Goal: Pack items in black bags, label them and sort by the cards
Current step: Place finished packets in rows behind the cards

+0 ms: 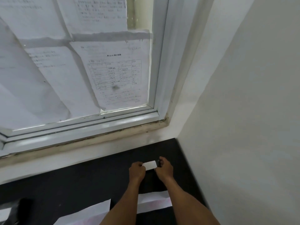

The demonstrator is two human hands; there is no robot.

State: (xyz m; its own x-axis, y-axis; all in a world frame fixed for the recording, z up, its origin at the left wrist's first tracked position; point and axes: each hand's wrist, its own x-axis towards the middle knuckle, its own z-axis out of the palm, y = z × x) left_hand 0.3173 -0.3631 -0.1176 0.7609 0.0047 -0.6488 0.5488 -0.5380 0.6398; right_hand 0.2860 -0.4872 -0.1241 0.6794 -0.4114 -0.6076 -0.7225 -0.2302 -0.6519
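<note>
At six o'clock, nearest me, both bare forearms run up from the bottom edge over a flat black tabletop. Under them lie two white paper sheets: one large sheet at seven o'clock, cut off by the frame edge, and a second white sheet showing between the forearms at about six, with a faint pink tint on its near part. At eight o'clock, in the bottom left corner, I see a dark glossy object, too blurred for me to name. Further out, just past centre toward five o'clock, my left hand and right hand meet on a small white rectangular label; the left fingers are pinched together on its left edge, the right fingers closed on its right edge. The label rests on something black below it, which I cannot tell apart from the tabletop. Beyond the hands a white sill crosses from nine to three o'clock. Above it, from ten to twelve, stands a white-framed window with several printed paper sheets stuck on the glass, one bearing a table. A plain white wall fills two to four o'clock.
</note>
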